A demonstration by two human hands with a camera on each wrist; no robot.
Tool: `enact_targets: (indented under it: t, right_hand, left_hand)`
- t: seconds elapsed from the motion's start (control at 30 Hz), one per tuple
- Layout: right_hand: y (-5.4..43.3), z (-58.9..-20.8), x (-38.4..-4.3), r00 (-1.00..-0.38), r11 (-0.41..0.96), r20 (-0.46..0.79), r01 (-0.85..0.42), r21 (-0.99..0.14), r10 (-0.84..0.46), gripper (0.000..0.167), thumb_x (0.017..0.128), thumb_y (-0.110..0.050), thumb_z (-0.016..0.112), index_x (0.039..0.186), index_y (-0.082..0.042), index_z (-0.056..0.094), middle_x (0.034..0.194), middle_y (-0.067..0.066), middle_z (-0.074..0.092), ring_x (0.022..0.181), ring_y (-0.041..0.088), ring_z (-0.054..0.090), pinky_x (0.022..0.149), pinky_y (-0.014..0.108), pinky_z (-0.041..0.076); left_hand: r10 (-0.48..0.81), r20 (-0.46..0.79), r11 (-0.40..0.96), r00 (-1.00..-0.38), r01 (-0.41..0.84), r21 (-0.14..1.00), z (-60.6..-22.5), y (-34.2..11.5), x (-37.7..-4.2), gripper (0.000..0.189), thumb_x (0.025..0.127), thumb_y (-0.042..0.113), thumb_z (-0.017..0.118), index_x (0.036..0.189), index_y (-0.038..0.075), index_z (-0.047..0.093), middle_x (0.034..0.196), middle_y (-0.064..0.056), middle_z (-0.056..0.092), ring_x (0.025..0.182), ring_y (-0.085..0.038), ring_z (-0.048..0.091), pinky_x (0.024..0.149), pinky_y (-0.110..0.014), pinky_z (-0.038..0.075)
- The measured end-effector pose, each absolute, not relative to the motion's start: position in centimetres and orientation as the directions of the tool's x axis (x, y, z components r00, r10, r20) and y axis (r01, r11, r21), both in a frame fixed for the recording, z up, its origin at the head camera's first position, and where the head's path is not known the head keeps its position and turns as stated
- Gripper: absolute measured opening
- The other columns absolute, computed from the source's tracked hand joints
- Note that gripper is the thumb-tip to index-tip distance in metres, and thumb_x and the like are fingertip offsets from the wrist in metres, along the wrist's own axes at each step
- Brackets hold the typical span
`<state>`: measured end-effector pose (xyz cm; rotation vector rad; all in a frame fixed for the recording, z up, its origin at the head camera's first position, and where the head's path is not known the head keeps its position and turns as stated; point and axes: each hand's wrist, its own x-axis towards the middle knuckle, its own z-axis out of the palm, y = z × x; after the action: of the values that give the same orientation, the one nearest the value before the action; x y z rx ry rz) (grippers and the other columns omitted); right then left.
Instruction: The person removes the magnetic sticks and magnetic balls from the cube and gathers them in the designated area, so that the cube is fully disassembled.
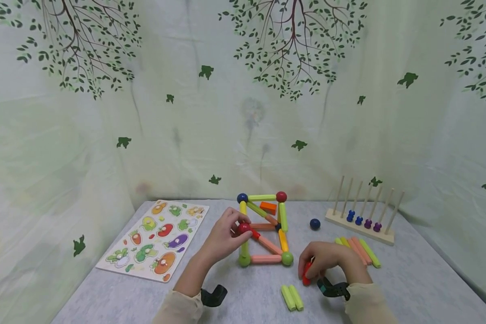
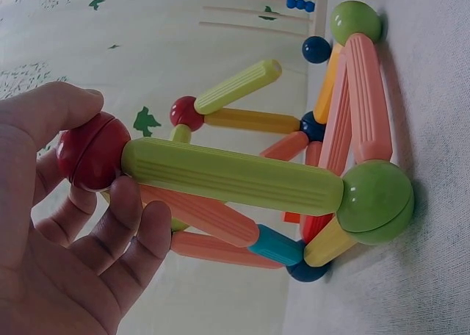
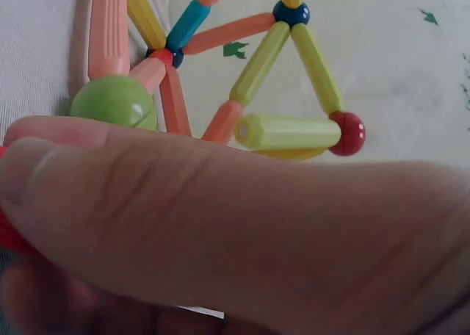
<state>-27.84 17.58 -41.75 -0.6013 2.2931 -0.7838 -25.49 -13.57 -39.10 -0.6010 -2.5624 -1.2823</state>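
Observation:
In the left wrist view, my left hand [image 1: 222,237] pinches a red ball [image 2: 94,151] between thumb and fingers. The ball sits at the top end of a yellow-green rod [image 2: 235,177], whose other end meets a green ball [image 2: 378,201] on the table. These belong to a frame of coloured rods and balls, with a blue ball [image 1: 242,198] and another red ball [image 1: 281,196] at its far upper corners. To the right of the frame, my right hand [image 1: 328,258] pinches a short red piece [image 1: 306,274] low over the table; the fingers hide much of it.
Two yellow-green rods [image 1: 292,298] lie in front. Several more rods [image 1: 364,252] lie beyond my right hand. A loose dark blue ball [image 1: 314,224] and a pegged bead stand [image 1: 360,226] are at the back right. A vegetable puzzle board [image 1: 151,240] lies on the left.

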Motion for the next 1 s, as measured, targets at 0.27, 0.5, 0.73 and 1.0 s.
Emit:
enact_targets:
  t: [0.27,0.5,0.73,1.0]
  right_hand:
    - [15.7,-41.1,-27.2,-0.622,0.762,-0.505,-0.246,-0.599,-0.598,0.016,0.084,-0.004,0.073,0.088,-0.019,0.077,0.079,-0.005,0.066,0.067,0.01,0.053,0.06,0.023,0.043]
    - [14.8,-40.7,-27.0,-0.641,0.769,-0.497,-0.241,-0.592,-0.584,0.016,0.084,-0.005,0.073,0.092,-0.019,0.074,0.084,-0.001,0.067,0.072,0.014,0.058,0.064,0.027,0.048]
    - [14.4,-40.7,-27.0,-0.706,0.788,-0.469,-0.207,-0.579,-0.53,0.009,0.087,-0.008,0.072,0.091,-0.017,0.072,0.084,0.001,0.066,0.068,0.015,0.06,0.06,0.03,0.055]
    - [14.4,-40.7,-26.4,-0.703,0.827,-0.516,-0.186,-0.531,-0.49,0.009,0.084,-0.009,0.074,0.084,-0.018,0.072,0.077,0.0,0.063,0.069,0.015,0.057,0.061,0.033,0.055]
  left_hand:
    - [0.26,0.366,0.535,-0.893,0.449,0.715,-39.1,-13.6,-25.6,0.022,0.089,0.018,0.075,0.108,0.023,0.063,0.104,0.003,0.05,0.084,-0.015,0.057,0.073,-0.02,0.054]
    - [0.262,0.365,0.537,-0.894,0.449,0.714,-39.0,-13.5,-25.6,0.025,0.089,0.019,0.075,0.112,0.015,0.064,0.104,0.002,0.05,0.085,-0.016,0.056,0.073,-0.019,0.054]
    - [0.26,0.356,0.541,-0.898,0.441,0.716,-38.9,-13.5,-25.6,0.025,0.089,0.019,0.075,0.111,0.017,0.064,0.104,0.002,0.051,0.085,-0.015,0.057,0.074,-0.019,0.054]
    - [0.256,0.349,0.542,-0.902,0.433,0.72,-38.9,-13.5,-25.5,0.023,0.089,0.019,0.076,0.108,0.023,0.064,0.104,0.002,0.051,0.085,-0.015,0.057,0.074,-0.019,0.054]
